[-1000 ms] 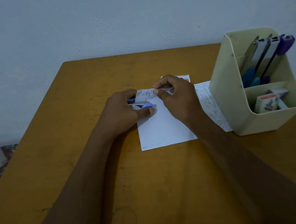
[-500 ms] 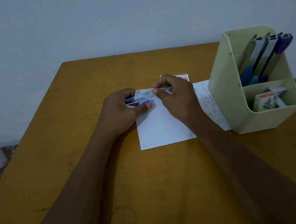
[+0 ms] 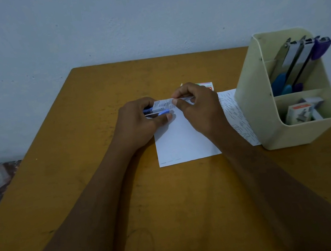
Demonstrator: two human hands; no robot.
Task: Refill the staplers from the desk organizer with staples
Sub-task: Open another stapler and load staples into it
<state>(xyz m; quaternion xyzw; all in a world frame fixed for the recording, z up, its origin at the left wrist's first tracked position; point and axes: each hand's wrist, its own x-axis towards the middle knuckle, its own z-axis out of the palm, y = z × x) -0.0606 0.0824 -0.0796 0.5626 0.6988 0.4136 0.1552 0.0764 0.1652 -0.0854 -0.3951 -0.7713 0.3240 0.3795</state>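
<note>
Ochre wood forms the table [image 3: 82,182], which fills the lower two thirds of the frame. At right stands the cream desk organizer [image 3: 266,109]. Its rear compartment holds several upright staplers [image 3: 301,56]; its front compartment holds small staple boxes [image 3: 299,112]. A white sheet [image 3: 184,139] lies at centre, touching a printed sheet [image 3: 233,110] that runs under the organizer's left wall.

The left hand [image 3: 138,123] is curled around a blue stapler [image 3: 158,111] just above the white sheet's upper left corner, thumb pressing below its tip. The right hand [image 3: 198,107] pinches a printed paper strip [image 3: 164,105] between thumb and forefinger and feeds it across the stapler's mouth. A red-marked carton [image 3: 208,85] shows partly behind the right knuckles.

Compared with a second ago, the strip has dropped from a raised tilt to lie flatter over the stapler, while both hands have hardly shifted. This is probably a test staple, which would mean this stapler is already loaded. The staplers in the organizer are probably still to be checked or filled.
</note>
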